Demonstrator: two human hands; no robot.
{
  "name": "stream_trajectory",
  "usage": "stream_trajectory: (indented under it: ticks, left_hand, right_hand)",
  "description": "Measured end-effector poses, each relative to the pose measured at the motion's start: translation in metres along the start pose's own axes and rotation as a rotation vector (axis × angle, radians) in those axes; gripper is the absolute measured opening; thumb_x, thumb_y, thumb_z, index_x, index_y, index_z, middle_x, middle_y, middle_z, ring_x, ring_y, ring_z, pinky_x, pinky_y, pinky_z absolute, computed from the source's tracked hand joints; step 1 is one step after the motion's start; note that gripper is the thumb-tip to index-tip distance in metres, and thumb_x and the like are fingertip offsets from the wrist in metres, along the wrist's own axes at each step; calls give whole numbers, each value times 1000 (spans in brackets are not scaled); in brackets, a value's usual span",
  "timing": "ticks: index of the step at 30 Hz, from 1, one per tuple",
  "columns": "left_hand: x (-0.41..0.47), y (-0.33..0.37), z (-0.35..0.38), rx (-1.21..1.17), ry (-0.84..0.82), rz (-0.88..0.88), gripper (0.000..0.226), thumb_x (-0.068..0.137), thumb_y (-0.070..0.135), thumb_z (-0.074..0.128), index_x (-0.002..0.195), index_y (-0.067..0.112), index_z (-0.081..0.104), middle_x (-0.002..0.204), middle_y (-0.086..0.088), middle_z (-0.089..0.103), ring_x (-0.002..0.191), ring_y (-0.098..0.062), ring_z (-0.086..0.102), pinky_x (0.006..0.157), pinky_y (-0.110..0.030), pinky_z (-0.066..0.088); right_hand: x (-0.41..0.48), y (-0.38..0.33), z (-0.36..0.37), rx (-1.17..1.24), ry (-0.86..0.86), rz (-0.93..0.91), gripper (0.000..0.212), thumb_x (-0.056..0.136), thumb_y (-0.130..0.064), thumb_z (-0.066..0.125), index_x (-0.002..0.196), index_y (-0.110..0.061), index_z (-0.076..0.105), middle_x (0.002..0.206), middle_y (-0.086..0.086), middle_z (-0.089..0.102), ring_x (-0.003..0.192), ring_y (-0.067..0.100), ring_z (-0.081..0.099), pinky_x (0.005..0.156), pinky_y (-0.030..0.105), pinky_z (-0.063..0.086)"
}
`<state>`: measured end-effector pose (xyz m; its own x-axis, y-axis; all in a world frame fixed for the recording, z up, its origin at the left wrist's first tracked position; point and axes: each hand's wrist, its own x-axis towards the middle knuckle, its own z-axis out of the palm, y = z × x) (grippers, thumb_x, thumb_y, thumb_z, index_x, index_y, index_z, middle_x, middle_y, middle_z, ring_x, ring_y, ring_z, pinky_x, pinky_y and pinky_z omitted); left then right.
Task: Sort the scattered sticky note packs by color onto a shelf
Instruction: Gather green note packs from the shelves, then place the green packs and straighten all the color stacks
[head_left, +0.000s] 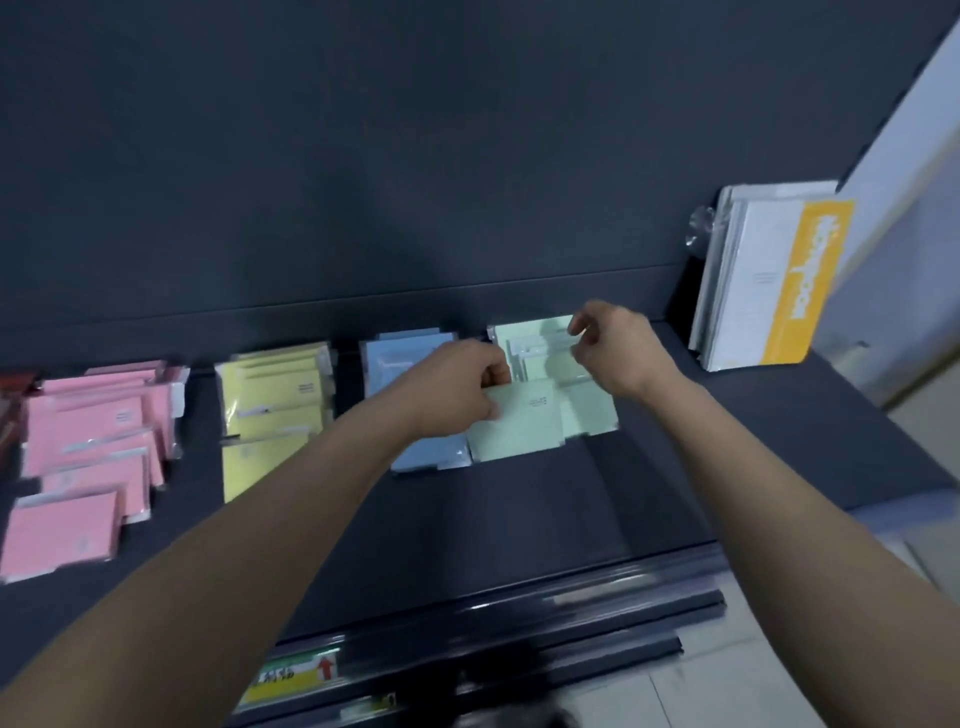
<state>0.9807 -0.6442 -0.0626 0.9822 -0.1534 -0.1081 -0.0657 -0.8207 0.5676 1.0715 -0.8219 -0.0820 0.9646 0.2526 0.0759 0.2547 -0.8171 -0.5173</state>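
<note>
The left hand (457, 384) grips a pale green plastic-wrapped sticky note pack (519, 434) by its left edge, fingers (485, 410) curled round it, over the front of the green stack (592, 410) near the rear edge of the dark shelf (727, 441). The right hand (618, 348) pinches the stack's rearmost pack (524, 332) with its fingers.

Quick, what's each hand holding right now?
Left hand: grips the front pale green sticky note pack.
Right hand: fingers curled at the rear green packs; grip cannot be told.
</note>
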Motion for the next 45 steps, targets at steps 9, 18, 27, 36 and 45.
stream_trajectory:
  ticks: [9,18,27,36,45]
  left_hand:
    - [69,34,47,-66,17,-109,16,79,6,67,90,14,58,84,6,52,80,-14,53,67,-27,48]
    - [86,38,60,-71,152,-268,26,75,14,74,92,14,54,83,6,49,76,-13,50,60,-23,43]
    - [100,19,57,-528,141,-523,117,64,22,85,149,18,3,130,3,45,119,-16,47,99,-29,41]
    - [121,5,55,-899,237,-571,98,54,11,89,134,10,31,123,-6,58,108,-24,59,92,-40,51]
    - [107,9,47,-1007,55,-380,28,78,8,72,105,10,66,107,-5,70,96,-17,65,84,-26,50]
  right_hand:
    - [25,63,-38,-2,-167,-5,8,87,-12,60,94,-15,62,105,7,66,96,24,60,82,27,45]
    - [53,71,-27,49,-753,-120,99,70,-29,84,145,-19,20,129,-7,45,114,10,45,95,21,37]
    - [68,84,-6,54,-787,-126,130,55,-37,88,147,-34,-4,131,-6,49,122,19,46,106,36,40]
    - [62,87,-5,323,-798,12,129,66,-5,84,150,-23,-11,119,-6,56,110,15,55,91,27,49]
    - [55,83,-5,495,-722,150,111,65,14,77,149,-14,10,115,-4,57,109,15,53,90,25,45]
